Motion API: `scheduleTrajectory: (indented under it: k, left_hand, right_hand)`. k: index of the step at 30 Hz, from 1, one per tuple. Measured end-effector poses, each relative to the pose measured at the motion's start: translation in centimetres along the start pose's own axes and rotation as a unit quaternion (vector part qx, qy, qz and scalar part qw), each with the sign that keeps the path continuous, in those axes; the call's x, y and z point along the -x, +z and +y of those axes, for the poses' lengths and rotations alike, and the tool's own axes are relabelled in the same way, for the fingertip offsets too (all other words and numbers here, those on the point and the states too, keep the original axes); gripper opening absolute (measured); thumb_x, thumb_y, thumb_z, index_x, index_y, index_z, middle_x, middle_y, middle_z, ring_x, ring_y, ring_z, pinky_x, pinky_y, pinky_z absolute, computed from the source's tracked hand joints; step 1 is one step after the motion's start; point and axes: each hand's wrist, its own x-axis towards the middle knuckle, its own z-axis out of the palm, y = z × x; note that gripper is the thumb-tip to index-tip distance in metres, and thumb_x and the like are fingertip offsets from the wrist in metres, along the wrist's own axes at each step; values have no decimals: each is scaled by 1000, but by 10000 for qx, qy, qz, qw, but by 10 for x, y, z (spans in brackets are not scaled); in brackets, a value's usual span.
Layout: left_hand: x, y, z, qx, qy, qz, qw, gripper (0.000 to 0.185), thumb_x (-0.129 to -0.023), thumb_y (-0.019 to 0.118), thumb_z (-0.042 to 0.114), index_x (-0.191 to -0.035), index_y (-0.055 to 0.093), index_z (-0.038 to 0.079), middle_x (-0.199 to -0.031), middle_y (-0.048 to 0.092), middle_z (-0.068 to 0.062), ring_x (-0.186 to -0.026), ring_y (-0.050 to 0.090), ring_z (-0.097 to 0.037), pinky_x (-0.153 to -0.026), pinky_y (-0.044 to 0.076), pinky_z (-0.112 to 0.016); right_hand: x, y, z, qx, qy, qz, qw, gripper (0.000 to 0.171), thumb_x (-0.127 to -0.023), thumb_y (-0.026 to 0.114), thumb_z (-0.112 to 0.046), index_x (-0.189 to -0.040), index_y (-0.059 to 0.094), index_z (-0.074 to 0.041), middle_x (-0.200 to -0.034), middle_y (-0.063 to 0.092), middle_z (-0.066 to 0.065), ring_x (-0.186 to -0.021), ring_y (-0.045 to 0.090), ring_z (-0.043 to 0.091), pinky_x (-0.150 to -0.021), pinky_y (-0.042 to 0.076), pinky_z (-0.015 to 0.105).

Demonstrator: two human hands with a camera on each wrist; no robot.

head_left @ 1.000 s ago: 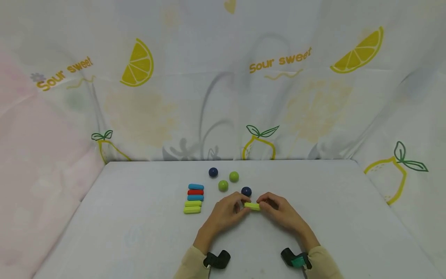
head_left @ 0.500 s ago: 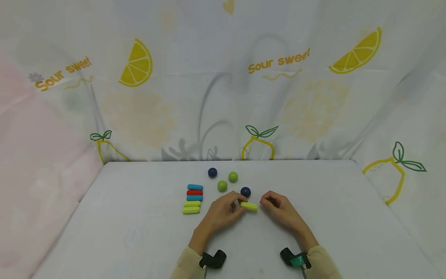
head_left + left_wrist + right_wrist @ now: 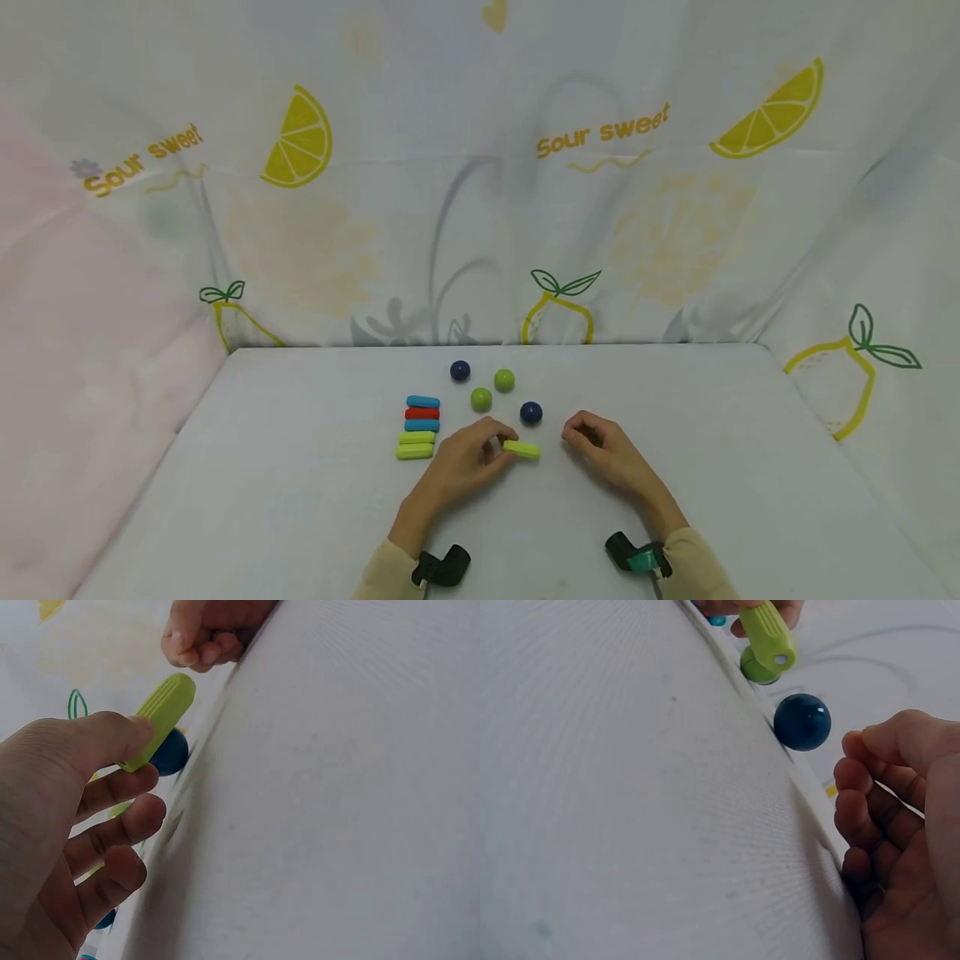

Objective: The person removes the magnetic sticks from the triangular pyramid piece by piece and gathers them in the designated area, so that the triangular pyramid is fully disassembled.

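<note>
My left hand (image 3: 463, 460) pinches a yellow-green magnetic rod (image 3: 522, 451) between thumb and forefinger; its other fingers are spread below in the left wrist view. A silvery disc shows in the end of the rod (image 3: 769, 634) in the right wrist view. To the right, my right hand (image 3: 603, 448) holds nothing, its fingers loosely curled and thumb meeting forefinger. Between and beyond the hands lies a dark blue ball (image 3: 531, 413), which neither touches.
Several rods lie stacked in a column left of my left hand: blue (image 3: 423, 402), red (image 3: 422, 413), and yellow-green (image 3: 415, 451). Two green balls (image 3: 482, 399) and another dark blue ball (image 3: 460, 371) sit farther back on the white table (image 3: 300, 500). A lemon-print cloth (image 3: 465, 208) hangs behind.
Both hands were at the yellow-green rod a second ago; the right hand has let go of it. My left hand has carried the rod leftward and slightly nearer.
</note>
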Motion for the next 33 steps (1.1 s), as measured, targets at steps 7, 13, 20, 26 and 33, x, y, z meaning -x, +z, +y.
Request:
scheduleTrajectory:
  k: [7,13,20,26,33]
  left_hand:
    - [7,-21,0,-67,-73,86,9999,22,-87,69,25,-108,63,23,-99,62,14,-74,54,-4,-65,46,-16]
    - [15,-41,-11,-5,69,172,9998,24,-84,72,17,-106,62,22,-100,64,12,-74,56,-3,-66,49,-19]
    - [30,-77,-26,338,-285,-15,9990,27,-81,73,11,-103,62,23,-101,66,9,-78,60,-5,-66,50,-22]
    - [48,-104,-43,524,-738,-266,9955,23,-81,74,16,-99,62,25,-98,65,8,-80,60,-5,-67,49,-23]
    - [60,-114,-57,549,-974,-594,9919,20,-80,75,16,-97,64,19,-96,64,5,-78,56,-3,-68,48,-22]
  right_hand:
    - [0,0,-1,-3,47,-17,10000,8,-95,57,-19,-94,62,-14,-88,62,4,-76,52,3,-69,44,21]
    - [0,-2,0,-27,-9,45,10000,8,-95,57,-18,-94,62,-12,-88,62,4,-77,53,3,-70,44,20]
    - [0,-1,1,-34,-145,4,9999,11,-95,56,-18,-95,62,-9,-88,62,5,-78,53,4,-70,44,20]
    - [-1,0,1,-6,-152,26,9999,10,-95,56,-17,-95,62,-9,-87,61,5,-77,52,4,-70,44,20]
    - [0,-1,0,-34,-136,-7,9999,9,-95,56,-14,-95,62,-9,-88,62,8,-77,51,3,-70,43,20]
